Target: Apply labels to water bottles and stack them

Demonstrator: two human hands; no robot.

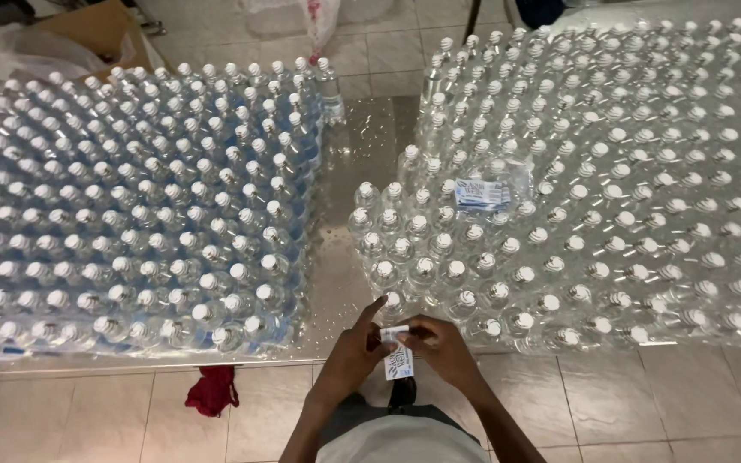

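My left hand point(355, 350) and my right hand point(441, 345) meet at the table's near edge, both pinching a small white label with blue print point(398, 358). Its strip hangs down between my fingers. Just beyond my hands stand clear capped bottles point(465, 266) without labels, filling the right half of the metal table point(355, 163). On top of those bottles lies a clear packet of labels point(484, 194). A big block of bottles with blue labels point(130, 206) covers the left half.
A wet bare strip of table runs between the two bottle blocks. A red cloth point(212, 391) lies on the tiled floor below the table edge. A cardboard box point(96, 30) with plastic sheeting stands at the far left.
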